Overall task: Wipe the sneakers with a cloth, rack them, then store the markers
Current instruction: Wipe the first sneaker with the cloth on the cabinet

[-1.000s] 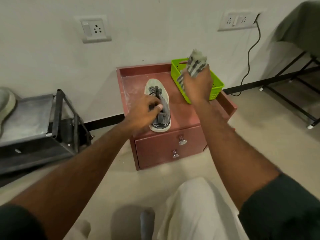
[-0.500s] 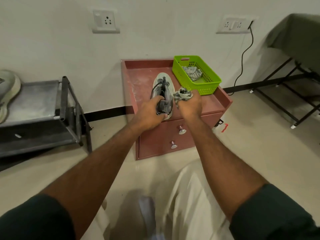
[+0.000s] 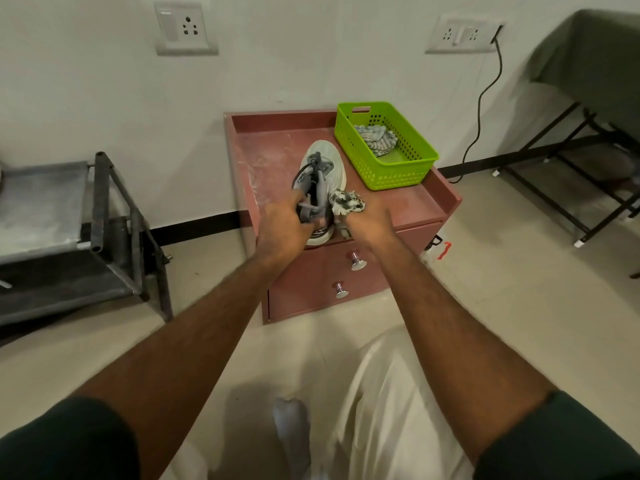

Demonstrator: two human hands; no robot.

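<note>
Sneaker [image 3: 320, 174] gripped by left fingers [image 3: 300, 206], cloth [image 3: 347, 202] beside

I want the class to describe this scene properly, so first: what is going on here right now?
A person is cleaning a sneaker on top of a small red drawer cabinet. The left hand grips the shoe at its laces and tongue, while the right hand presses a bunched striped cloth against its side. A second cloth lies in the green basket at the cabinet's back right. A dark metal rack stands to the left. No markers are visible.
</note>
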